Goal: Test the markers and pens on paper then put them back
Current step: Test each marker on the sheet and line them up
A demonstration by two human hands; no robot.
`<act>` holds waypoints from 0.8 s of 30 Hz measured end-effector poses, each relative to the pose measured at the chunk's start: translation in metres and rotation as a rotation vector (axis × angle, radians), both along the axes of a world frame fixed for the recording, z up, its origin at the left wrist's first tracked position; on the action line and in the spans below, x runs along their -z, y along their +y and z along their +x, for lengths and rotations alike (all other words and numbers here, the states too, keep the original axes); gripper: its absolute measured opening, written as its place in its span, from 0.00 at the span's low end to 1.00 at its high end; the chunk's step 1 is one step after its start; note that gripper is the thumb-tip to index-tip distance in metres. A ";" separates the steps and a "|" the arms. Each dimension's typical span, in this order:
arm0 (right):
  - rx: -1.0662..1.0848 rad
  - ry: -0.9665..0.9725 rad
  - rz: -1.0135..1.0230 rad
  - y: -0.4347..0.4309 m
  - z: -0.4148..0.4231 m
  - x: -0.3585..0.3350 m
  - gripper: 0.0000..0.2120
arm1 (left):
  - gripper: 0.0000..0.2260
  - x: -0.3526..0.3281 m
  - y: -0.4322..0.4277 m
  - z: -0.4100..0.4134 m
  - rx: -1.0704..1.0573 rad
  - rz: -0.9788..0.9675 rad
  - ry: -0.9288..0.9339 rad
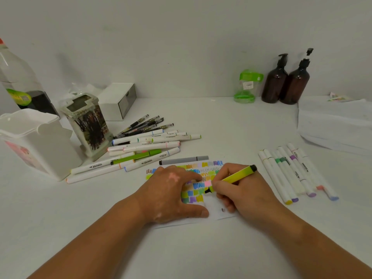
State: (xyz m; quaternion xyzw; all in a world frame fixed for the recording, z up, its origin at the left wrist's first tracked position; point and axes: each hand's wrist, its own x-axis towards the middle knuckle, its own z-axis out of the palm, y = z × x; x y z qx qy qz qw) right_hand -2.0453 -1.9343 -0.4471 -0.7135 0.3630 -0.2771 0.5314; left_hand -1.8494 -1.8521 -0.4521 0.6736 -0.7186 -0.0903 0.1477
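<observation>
A small sheet of paper [216, 213] covered in coloured scribble patches lies in front of me. My left hand [171, 195] rests flat on its left part, fingers spread, holding it down. My right hand [239, 188] grips a yellow highlighter [238, 175], its tip touching the paper near a pink patch. A grey marker [184, 160] lies just beyond the paper. A pile of white markers and black pens [145, 146] sits to the left. A row of capped white markers [291, 174] lies to the right.
At the left stand a white plastic box [38, 143], a patterned pen holder [88, 125], a clear bottle [18, 81] and a white box [118, 101]. At the back right are a green container [246, 86] and two brown pump bottles [285, 83]. Stacked white paper [338, 125] lies at the right.
</observation>
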 end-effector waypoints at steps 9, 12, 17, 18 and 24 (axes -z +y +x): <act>0.012 0.176 -0.129 0.005 0.001 -0.003 0.06 | 0.41 0.001 0.001 0.001 -0.001 0.038 0.003; 0.023 0.190 -0.131 0.006 0.002 -0.004 0.05 | 0.41 0.001 0.001 0.001 -0.001 0.032 -0.001; -0.021 0.246 -0.152 0.007 0.001 -0.007 0.04 | 0.40 0.002 0.001 0.002 -0.009 0.038 0.008; -0.002 0.247 -0.165 0.007 0.001 -0.007 0.04 | 0.40 0.002 0.001 0.002 -0.009 0.041 0.009; 0.000 0.277 -0.175 0.006 0.002 -0.007 0.05 | 0.40 0.002 0.001 0.003 -0.003 0.043 0.011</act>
